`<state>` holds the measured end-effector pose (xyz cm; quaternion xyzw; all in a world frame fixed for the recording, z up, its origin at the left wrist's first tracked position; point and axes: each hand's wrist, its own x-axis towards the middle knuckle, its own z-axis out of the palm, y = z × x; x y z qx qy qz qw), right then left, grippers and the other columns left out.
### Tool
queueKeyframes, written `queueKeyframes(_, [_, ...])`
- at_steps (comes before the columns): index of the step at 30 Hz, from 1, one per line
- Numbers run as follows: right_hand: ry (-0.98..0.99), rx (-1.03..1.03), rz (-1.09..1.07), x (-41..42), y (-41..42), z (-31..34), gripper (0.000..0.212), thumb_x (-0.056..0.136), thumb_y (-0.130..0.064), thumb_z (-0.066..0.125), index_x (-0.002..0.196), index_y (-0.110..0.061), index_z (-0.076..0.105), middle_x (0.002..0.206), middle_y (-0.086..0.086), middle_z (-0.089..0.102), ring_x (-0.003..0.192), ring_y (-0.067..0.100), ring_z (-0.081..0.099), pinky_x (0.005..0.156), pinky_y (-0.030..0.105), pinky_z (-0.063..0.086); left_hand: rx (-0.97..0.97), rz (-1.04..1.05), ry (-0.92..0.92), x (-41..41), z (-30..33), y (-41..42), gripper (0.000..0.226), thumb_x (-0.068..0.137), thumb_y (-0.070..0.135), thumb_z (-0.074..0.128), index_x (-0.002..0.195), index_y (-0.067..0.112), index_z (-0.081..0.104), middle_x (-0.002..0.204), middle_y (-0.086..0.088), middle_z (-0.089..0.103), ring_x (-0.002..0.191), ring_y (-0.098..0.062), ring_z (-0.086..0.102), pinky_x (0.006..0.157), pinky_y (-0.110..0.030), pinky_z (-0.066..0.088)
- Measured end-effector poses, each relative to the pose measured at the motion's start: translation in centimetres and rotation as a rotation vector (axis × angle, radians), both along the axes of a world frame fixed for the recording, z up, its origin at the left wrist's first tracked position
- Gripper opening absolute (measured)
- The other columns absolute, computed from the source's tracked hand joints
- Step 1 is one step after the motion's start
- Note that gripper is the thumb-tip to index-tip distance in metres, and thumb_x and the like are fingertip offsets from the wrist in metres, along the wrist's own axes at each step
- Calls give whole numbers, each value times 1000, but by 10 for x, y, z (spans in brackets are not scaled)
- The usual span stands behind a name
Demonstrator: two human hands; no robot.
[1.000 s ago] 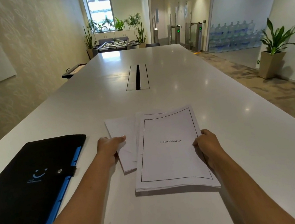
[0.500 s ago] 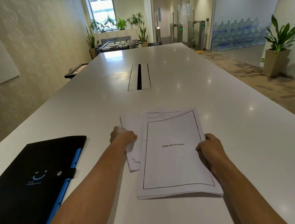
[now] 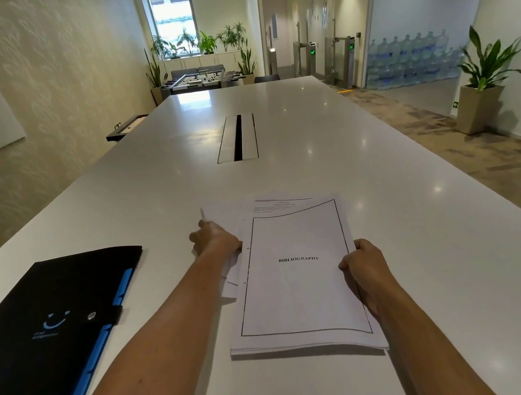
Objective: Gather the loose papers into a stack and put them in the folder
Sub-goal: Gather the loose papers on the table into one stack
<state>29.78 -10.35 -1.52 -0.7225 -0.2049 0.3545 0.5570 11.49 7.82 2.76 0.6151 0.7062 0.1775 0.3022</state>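
Left hand [image 3: 216, 238] curled nearly closed, gripping the left edge of the loose sheets [image 3: 226, 219] that stuck out from under the stack [image 3: 297, 277]. Right hand [image 3: 363, 264] also curled, clamped on the stack's right edge, thumb on top. Top page read "BIBLIOGRAPHY". Papers lay mid-worktop [image 3: 433, 236], near edge lifted a little. Black folder [image 3: 50, 338] lay shut, flat, well to the left, untouched.

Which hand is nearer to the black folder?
Left. The left hand grips the left edge of the papers, just right of the folder. The right hand holds their right edge, farther away.
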Motion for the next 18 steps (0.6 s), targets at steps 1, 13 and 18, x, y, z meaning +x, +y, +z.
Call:
queueKeyframes(1, [6, -2, 0, 0, 0, 0, 53, 81, 7, 51, 132, -4, 45, 80, 10, 56, 59, 18, 53, 50, 28, 41, -13, 14, -26, -1, 0, 1, 86, 67, 19, 86, 132, 2, 33, 132, -24, 43, 118, -36, 51, 100, -42, 46])
queueKeyframes(13, [54, 24, -22, 1, -3, 6, 42, 82, 10, 51, 120, -9, 51, 81, 12, 55, 63, 18, 52, 54, 26, 43, -221, -19, -663, -26, -7, -6, 57, 60, 1, 89, 108, -8, 59, 86, -21, 71, 71, -31, 71, 60, -38, 59])
queueKeyframes(18, [105, 54, -87, 3, -5, 9, 58, 83, 12, 52, 139, 1, 40, 92, 20, 62, 79, 29, 62, 65, 30, 49, -157, -160, -747, -40, -6, -14, 55, 64, -10, 83, 113, -3, 60, 97, -20, 71, 83, -32, 70, 67, -37, 58])
